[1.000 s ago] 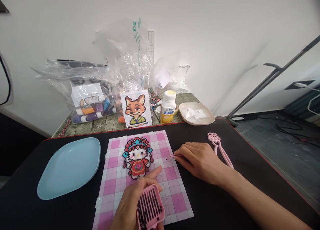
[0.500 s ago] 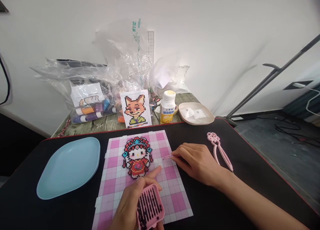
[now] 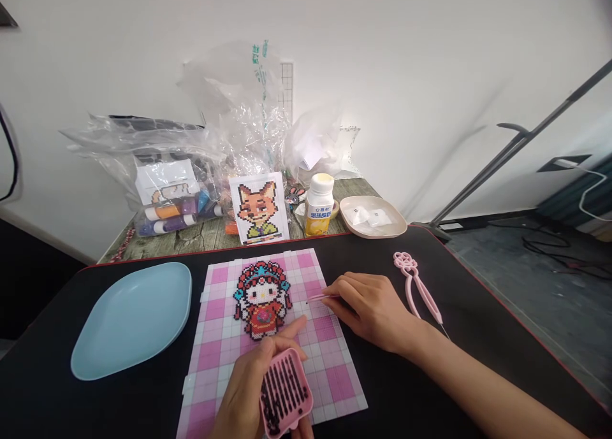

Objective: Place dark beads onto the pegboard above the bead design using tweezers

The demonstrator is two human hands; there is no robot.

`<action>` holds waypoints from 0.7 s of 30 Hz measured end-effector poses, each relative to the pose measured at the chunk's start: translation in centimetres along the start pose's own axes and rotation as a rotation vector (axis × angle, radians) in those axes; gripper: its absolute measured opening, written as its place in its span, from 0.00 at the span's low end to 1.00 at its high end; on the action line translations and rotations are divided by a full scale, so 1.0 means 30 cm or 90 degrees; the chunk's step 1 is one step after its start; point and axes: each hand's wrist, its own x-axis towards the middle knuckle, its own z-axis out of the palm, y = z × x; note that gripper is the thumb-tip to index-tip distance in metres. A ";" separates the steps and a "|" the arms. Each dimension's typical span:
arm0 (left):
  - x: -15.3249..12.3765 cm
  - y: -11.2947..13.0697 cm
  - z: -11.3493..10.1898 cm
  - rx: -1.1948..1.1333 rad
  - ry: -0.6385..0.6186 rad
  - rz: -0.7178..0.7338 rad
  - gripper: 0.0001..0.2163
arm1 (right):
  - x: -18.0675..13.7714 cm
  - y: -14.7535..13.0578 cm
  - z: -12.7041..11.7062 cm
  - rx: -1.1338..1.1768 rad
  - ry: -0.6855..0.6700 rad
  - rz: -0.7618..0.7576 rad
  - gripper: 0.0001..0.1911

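My left hand [image 3: 248, 388] is closed around a small pink bead tray [image 3: 287, 391], whose grooves hold rows of black beads. Pinched in the fingers of my right hand [image 3: 370, 305] are thin pink tweezers [image 3: 316, 297], their dark tip over the pegboard just right of the bead figure. That figure [image 3: 262, 302] is a white character in a red outfit and headdress, made of small beads. It sits on the upper middle of the pink-and-white checked pegboard [image 3: 344, 381]. My left fingertips lie just below the figure; the bottom of the board is partly hidden by that hand.
A blue plate [image 3: 131, 321] lies at left. Pink flower-handled tongs [image 3: 415, 286] rest at right. Behind stand a fox pixel picture [image 3: 261, 209], a yogurt bottle [image 3: 319, 206], a beige dish [image 3: 399, 225] with small packets, and plastic bags [image 3: 167, 146] with coloured bead tubes.
My right hand and the tweezers have moved slightly left, closer to the bead figure. The left hand still holds the bead tray in nearly the same place.
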 end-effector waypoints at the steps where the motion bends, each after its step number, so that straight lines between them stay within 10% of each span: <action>1: -0.001 0.001 0.000 0.002 0.002 0.001 0.20 | -0.001 0.006 -0.004 0.000 0.005 0.004 0.10; 21: -0.005 -0.004 -0.006 -0.035 0.030 -0.026 0.20 | -0.012 0.046 -0.043 0.001 -0.029 0.022 0.10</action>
